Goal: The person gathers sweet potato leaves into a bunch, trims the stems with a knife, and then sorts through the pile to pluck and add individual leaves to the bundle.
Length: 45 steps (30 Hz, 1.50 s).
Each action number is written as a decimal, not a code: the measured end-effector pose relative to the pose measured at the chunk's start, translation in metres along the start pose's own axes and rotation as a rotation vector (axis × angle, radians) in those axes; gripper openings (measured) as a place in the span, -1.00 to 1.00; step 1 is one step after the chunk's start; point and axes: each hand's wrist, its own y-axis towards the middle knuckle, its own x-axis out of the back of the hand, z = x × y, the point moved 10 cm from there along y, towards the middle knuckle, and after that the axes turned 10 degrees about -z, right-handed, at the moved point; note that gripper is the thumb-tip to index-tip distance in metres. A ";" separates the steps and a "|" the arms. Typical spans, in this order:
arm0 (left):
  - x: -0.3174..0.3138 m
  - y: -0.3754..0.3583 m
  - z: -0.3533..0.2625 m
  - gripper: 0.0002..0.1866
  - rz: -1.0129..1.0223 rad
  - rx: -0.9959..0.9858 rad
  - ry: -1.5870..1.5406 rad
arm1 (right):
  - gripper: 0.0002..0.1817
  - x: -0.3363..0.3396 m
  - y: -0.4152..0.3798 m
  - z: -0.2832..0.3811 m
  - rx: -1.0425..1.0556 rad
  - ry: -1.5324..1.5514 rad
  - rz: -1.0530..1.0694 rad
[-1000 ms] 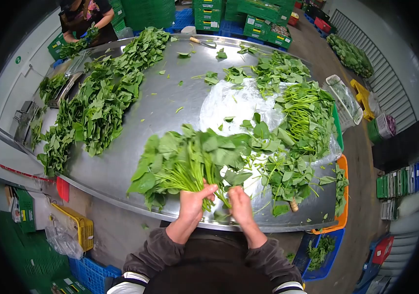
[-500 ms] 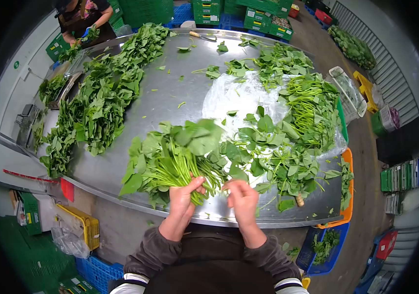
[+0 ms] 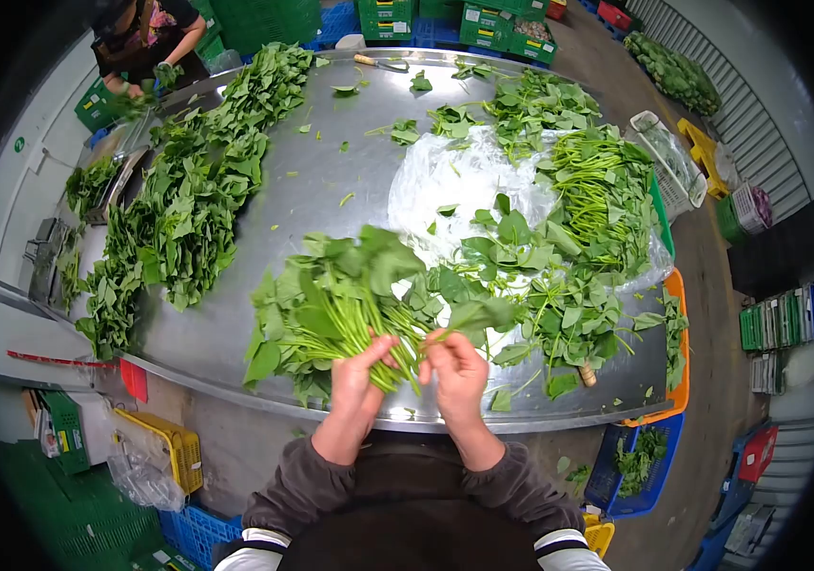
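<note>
My left hand is wrapped round the stems of a thick bunch of leafy greens, held over the near edge of the metal table. The leaves fan out up and to the left, and the cut stem ends point down. Close beside it, my right hand pinches a single leafy stem, its leaf stretching to the right. Loose greens lie just right of my hands, partly on a clear plastic sheet. A neat pile of long-stemmed greens rests farther right.
A long row of bundled greens lines the table's left side. A wooden-handled tool lies at the far edge. Another wooden handle sits near right. Orange and blue crates stand at the right. A co-worker handles greens at the far left.
My right hand, blurred with fingers bent beside the bunch earlier, has shifted slightly left and now pinches a leafy stem. My left hand keeps its grip on the bunch. The view has shifted a little.
</note>
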 end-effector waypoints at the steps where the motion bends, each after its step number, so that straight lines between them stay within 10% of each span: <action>1: 0.007 0.014 -0.007 -0.81 0.012 -0.040 -0.051 | -0.86 0.007 -0.003 0.013 0.112 0.072 -0.057; 5: 0.054 0.039 -0.047 -0.90 -0.150 -0.082 -0.089 | -0.63 0.068 0.049 0.018 -0.122 0.446 -0.246; 8: 0.077 0.048 -0.063 -0.88 -0.196 -0.163 -0.144 | -0.58 0.099 0.053 -0.035 -0.321 -0.310 -0.195; 13: 0.127 0.085 -0.013 -0.75 -0.382 0.150 -0.322 | -0.87 0.025 0.024 -0.034 0.290 -0.876 0.150; 15: 0.114 0.089 -0.011 -0.70 -0.048 0.235 -0.447 | -0.83 0.001 0.016 -0.049 0.323 -1.095 0.265; 20: 0.104 0.071 -0.032 -0.80 0.026 0.337 -0.678 | -0.64 -0.027 0.000 -0.099 0.197 -1.550 0.482; 27: 0.084 0.032 -0.094 -0.90 0.216 0.096 -0.604 | -0.63 -0.012 0.006 -0.104 0.177 -1.477 0.468; 31: 0.093 0.023 -0.091 -0.91 0.047 -0.063 -0.314 | -0.72 0.003 0.000 -0.071 -0.266 -0.753 0.387; 45: -0.017 -0.023 0.010 -0.72 0.121 0.050 0.067 | -0.71 -0.003 -0.029 -0.022 -0.324 -0.325 0.514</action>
